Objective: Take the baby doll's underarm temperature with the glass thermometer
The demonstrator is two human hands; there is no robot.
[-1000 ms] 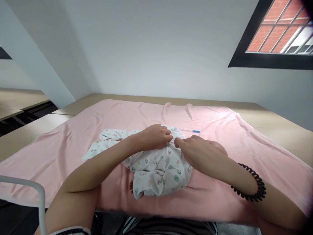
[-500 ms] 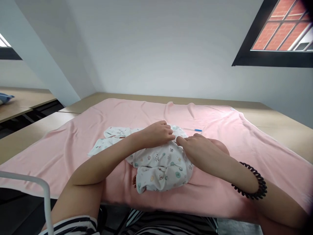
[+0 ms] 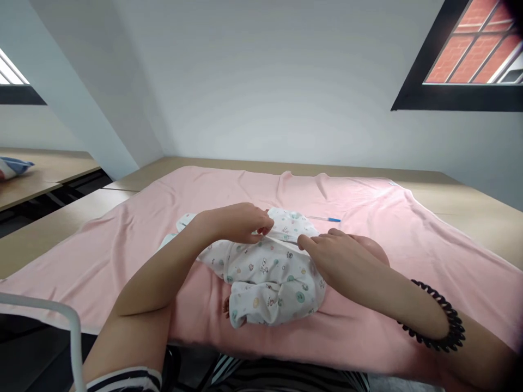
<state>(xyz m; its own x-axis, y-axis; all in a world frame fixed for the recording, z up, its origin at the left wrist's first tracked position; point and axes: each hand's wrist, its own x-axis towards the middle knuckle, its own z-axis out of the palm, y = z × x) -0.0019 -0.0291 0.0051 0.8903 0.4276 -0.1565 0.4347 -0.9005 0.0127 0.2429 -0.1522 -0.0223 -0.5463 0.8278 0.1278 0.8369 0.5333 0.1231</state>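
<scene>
A baby doll lies on its back across a pink blanket (image 3: pixel 143 239), its bare head (image 3: pixel 370 247) at the right, partly behind my right hand. It wears a white printed baby shirt (image 3: pixel 269 272) with long sleeves; one small doll hand (image 3: pixel 226 306) shows at the near cuff. My left hand (image 3: pixel 249 223) is closed in a pinch on the shirt's front edge, over the doll's middle. Up near the collar, my right hand (image 3: pixel 327 247) has its fingers closed on the same edge, which runs taut between both hands. My left forearm covers part of the doll's legs.
Behind the doll lies a thin stick with a blue end (image 3: pixel 334 220). Wooden tabletop (image 3: pixel 461 201) shows around the blanket. A white curved rail (image 3: pixel 75 337) stands at the near left. On another table at far left is a blue, white and red cloth item (image 3: pixel 14 166).
My left hand has moved left along the shirt front, away from my right hand, and more of the shirt's chest shows. My right hand stays near the collar. The view has shifted slightly.
</scene>
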